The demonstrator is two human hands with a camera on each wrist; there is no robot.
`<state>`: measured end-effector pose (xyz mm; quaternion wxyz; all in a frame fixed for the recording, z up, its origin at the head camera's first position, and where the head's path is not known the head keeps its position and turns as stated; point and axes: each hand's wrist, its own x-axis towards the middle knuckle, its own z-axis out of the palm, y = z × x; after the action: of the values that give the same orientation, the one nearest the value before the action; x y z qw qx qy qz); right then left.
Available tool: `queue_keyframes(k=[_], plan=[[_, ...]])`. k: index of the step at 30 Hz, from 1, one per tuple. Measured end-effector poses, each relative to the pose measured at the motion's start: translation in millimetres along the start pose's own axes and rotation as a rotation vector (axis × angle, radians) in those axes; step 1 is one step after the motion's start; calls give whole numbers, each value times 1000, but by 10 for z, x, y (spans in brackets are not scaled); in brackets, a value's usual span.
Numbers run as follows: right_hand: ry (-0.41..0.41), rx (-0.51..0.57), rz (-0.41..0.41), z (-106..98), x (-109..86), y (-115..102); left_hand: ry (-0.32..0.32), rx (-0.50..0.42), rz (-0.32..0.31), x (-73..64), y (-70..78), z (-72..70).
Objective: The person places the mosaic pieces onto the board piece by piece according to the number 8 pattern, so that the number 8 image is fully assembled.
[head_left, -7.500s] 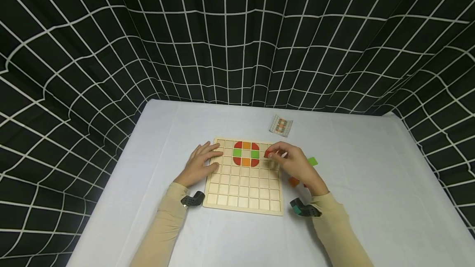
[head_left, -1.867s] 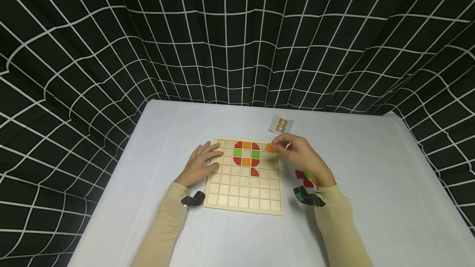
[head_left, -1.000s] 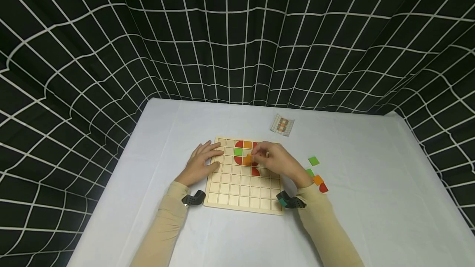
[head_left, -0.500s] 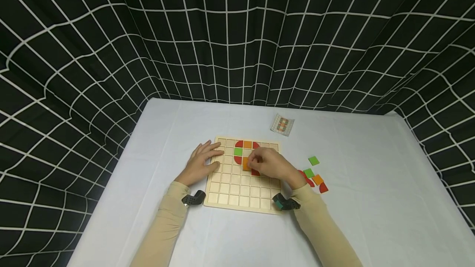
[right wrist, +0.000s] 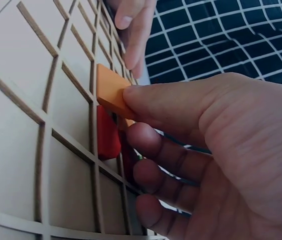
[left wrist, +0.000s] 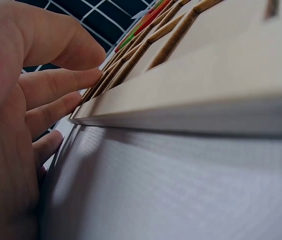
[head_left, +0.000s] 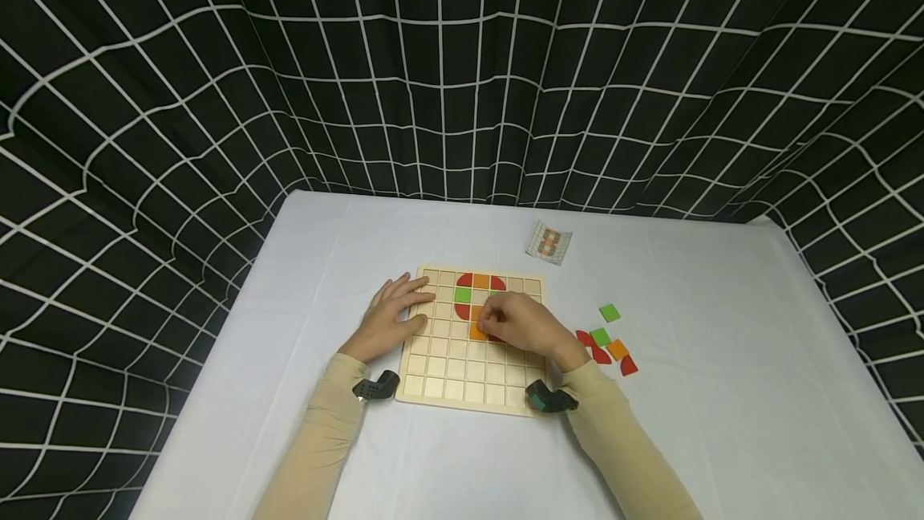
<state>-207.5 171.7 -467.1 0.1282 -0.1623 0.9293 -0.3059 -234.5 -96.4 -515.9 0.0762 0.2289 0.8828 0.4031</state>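
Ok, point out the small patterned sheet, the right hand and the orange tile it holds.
Patterned sheet (head_left: 549,243): head view, middle of its printed face.
Right hand (head_left: 525,321): head view, back of the hand.
Orange tile (right wrist: 112,89): right wrist view, flat face beside the thumb.

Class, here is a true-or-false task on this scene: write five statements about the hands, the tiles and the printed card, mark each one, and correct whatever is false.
1. The right hand pinches an orange square tile. True.
2. The left hand grips a tile. False: it holds none; its fingers lie at the left edge of the wooden grid board.
3. Two green square tiles lie to the right of the board. True.
4. The printed grid card lies on the board. False: it lies on the white tablecloth, beyond the board's far edge.
5. Three red quarter-circle tiles lie loose on the tablecloth. True.
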Motion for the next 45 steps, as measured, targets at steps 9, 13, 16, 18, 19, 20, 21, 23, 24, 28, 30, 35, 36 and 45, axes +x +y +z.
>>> queue_keyframes(k=[9,13,16,18,19,20,21,23,24,28,30,35,36,45], plan=[[23,-45,9,48,12,-12,6,0,3,6,-23,7],[28,-53,26,59,20,-15,8,3,4,12,-22,8],[31,-43,39,56,21,-19,6,5,2,11,-24,6],[32,-31,36,44,15,-15,5,5,1,7,-28,6],[35,-18,31,31,11,-16,4,6,0,5,-30,6],[39,-4,22,14,4,-16,2,6,-2,3,-31,5],[42,12,13,-8,-5,-15,1,5,-2,3,-28,5],[57,54,-17,-67,-28,-14,-1,4,-2,2,-24,4],[69,74,-28,-100,-41,-18,-1,5,-1,3,-20,3],[114,131,-45,-239,-104,-36,-1,-3,-1,6,-10,2],[131,139,-36,-303,-137,-39,-4,-4,-4,8,-9,3],[172,158,-31,-457,-204,-44,-10,3,-11,12,-14,8],[182,160,-30,-483,-217,-44,-10,2,-13,11,-16,9],[238,111,16,-692,-386,27,-6,-3,-14,8,-13,-1]])
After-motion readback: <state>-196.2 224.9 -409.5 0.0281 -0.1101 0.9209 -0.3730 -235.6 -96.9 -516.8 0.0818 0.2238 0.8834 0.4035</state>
